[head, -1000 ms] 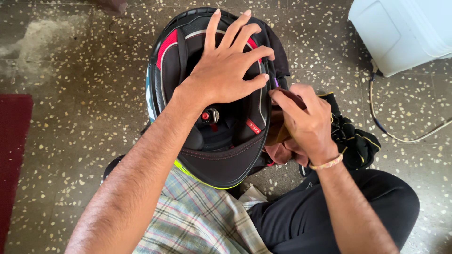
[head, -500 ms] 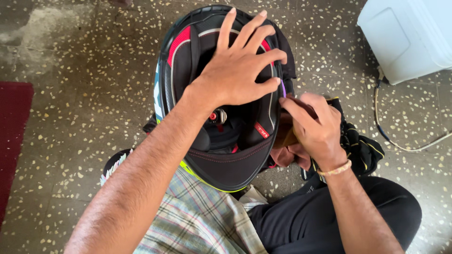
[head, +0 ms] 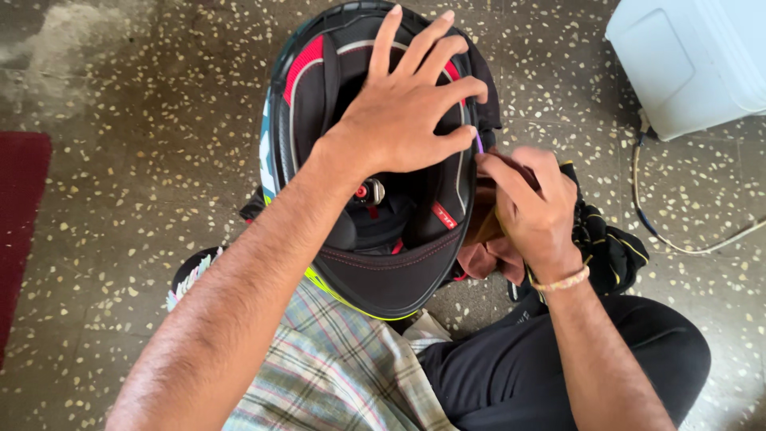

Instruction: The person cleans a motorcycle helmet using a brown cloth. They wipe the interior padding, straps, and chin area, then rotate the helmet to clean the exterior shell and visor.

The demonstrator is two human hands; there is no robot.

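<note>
Checked shirt (head: 343, 375) and dark trousers (head: 550, 375) fill the lower edge, nearest the camera. Helmet (head: 383, 271), black with red padding and a yellow-green rim, sits upturned between the knees on the speckled floor (head: 120, 199), its opening facing up; against the earlier frames it lies a little further right in view and its lining shows more fully. Left hand (head: 407, 120) lies flat over the helmet's opening, fingers spread wide, the fingertips reaching the far rim; the spread matches the earlier frames. Right hand (head: 535, 207) is at the helmet's right edge, fingers drawn together and pinching a brownish cloth (head: 487, 251) against the shell; it sits slightly higher along the rim than half a second ago. A beaded band (head: 562, 281) circles that wrist. Black gloves with yellow trim (head: 610, 247) lie on the floor just beside the right hand. Farther off: a dark red mat (head: 20, 231) at the left edge, a white box (head: 694, 60) at the top right, and a pale cable (head: 678, 239) curving from below it.
</note>
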